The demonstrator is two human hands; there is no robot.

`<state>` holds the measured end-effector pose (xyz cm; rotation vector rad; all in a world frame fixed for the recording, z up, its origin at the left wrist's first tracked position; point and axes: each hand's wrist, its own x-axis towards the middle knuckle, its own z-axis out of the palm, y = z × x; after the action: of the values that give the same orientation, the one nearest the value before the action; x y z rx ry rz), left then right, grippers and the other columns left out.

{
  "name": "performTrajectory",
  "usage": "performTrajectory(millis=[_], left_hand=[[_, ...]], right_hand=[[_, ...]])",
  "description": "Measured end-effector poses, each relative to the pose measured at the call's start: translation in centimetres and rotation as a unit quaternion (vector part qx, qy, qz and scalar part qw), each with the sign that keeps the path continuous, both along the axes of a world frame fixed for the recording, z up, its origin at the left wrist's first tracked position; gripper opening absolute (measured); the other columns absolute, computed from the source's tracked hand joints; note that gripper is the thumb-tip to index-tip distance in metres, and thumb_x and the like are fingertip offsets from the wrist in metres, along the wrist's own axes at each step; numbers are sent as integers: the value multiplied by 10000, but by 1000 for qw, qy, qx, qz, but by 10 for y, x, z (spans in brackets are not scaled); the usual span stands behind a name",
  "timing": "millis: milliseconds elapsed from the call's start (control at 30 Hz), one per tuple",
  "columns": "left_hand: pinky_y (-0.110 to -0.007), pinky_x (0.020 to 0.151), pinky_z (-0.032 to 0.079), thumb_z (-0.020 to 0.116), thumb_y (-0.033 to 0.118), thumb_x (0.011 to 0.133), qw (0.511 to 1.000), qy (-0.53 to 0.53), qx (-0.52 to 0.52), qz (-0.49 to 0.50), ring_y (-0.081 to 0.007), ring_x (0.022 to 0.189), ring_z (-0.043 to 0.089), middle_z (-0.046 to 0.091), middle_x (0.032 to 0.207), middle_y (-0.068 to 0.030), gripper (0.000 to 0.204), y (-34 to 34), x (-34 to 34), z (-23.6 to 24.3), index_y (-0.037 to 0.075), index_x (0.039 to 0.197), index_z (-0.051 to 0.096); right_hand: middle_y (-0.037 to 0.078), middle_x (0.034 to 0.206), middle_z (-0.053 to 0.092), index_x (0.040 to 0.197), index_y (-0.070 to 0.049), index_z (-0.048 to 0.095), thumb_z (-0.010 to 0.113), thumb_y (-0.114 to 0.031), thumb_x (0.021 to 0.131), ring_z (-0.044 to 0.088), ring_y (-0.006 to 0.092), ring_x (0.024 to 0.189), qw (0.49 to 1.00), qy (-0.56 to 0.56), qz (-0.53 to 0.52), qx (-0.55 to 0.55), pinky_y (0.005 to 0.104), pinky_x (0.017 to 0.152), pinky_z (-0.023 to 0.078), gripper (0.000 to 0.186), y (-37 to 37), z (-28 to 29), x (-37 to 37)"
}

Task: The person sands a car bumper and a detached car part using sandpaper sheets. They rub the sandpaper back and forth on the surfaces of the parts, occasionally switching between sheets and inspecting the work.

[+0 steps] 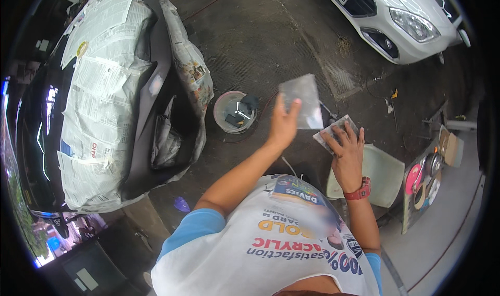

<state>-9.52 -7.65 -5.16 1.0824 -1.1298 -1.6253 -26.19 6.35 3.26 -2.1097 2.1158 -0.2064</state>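
Note:
My left hand (283,126) grips the lower left edge of a flat, grey, squarish sheet (306,99), with the thumb across its face. The sheet is tilted, and a bright reflection shows near its lower right corner. Close by on the right, my right hand (346,158) has a smaller flat rectangular piece (333,127), greyish and smeared, under its spread fingers. Part of that piece is hidden by the fingers. The two flat pieces are near each other; I cannot tell whether they touch. A red watch (359,189) is on my right wrist.
Newspaper (104,100) masks a dark vehicle on the left. Beside it stands a round bucket (217,110) with water and dark pieces inside. A pale plastic seat (385,173) is below my right hand. A white car (377,12) and a rack of discs (416,184) stand at right.

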Motion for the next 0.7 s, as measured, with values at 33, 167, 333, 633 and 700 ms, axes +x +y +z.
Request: performTrajectory(millis=[33, 167, 333, 633, 700], left_hand=[[-380, 1086, 451, 632, 384, 1054, 996, -36, 2, 87, -261, 1257, 616, 640, 1380, -209, 641, -9, 1, -28, -53, 1491, 458], [-348, 1062, 468, 640, 232, 1054, 991, 96, 77, 58, -219, 1206, 622, 642, 1335, -146, 474, -22, -2, -3, -2, 1444, 505], [-350, 1021, 504, 632, 156, 1050, 969, 193, 108, 110, -187, 1148, 640, 654, 1266, -107, 408, -20, -24, 29, 10, 1412, 515], [-336, 1024, 476, 615, 228, 1060, 978, -43, -23, 204, -187, 1158, 618, 666, 1274, -144, 423, 1, -76, 39, -23, 1393, 545], [-346, 1045, 464, 623, 258, 1057, 965, 13, -12, 262, -196, 1173, 613, 661, 1293, -148, 460, 9, -85, 22, -28, 1408, 535]], right_hand=[[130, 1471, 554, 1391, -233, 676, 570, 104, 739, 425, 398, 1467, 999, -26, 37, -27, 644, 1235, 231, 742, -9, 9, -3], [133, 1549, 493, 1428, -247, 637, 569, 116, 771, 390, 436, 1501, 967, -188, 156, -70, 625, 1203, 340, 753, -45, 38, 0], [232, 1559, 443, 1537, -153, 464, 562, 7, 920, 458, 487, 1429, 989, -108, 104, 17, 547, 1110, 478, 646, -97, -36, -67], [144, 1550, 500, 1447, -229, 599, 591, 19, 847, 359, 411, 1523, 959, -58, 277, -26, 727, 1207, 212, 649, -122, -9, -134], [129, 1530, 527, 1424, -230, 626, 581, 39, 836, 366, 408, 1518, 968, -34, 247, -36, 712, 1218, 210, 649, -137, -7, -153]])
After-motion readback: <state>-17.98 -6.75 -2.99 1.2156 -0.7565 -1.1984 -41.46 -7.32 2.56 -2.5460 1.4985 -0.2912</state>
